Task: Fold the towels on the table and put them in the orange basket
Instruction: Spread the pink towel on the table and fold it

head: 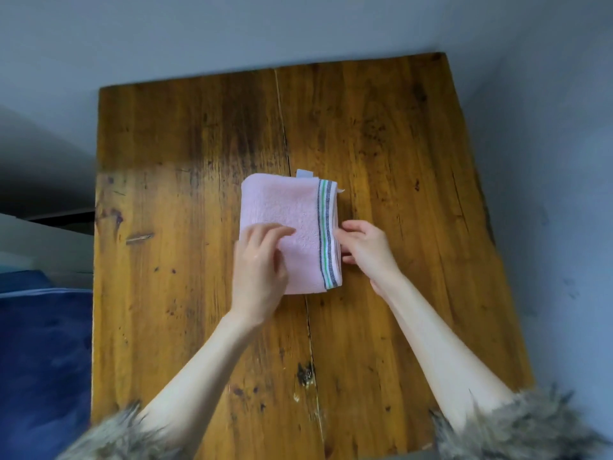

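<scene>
On the table [381, 134], the folded towel [285, 207] runs lengthwise away.

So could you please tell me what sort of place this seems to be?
Probably a room at home, not a workshop: a worn wooden table against a plain grey wall, a folded pink towel on it, and blue fabric alongside.

Both forearms are bare from wrist to near the elbow. Behind the left hand [260, 263], well up the arm, sits a shaggy fur cuff [119, 433] in mixed grey, tan and dark strands. A matching fur cuff [517, 426] sits behind the right hand [366, 249].
</scene>
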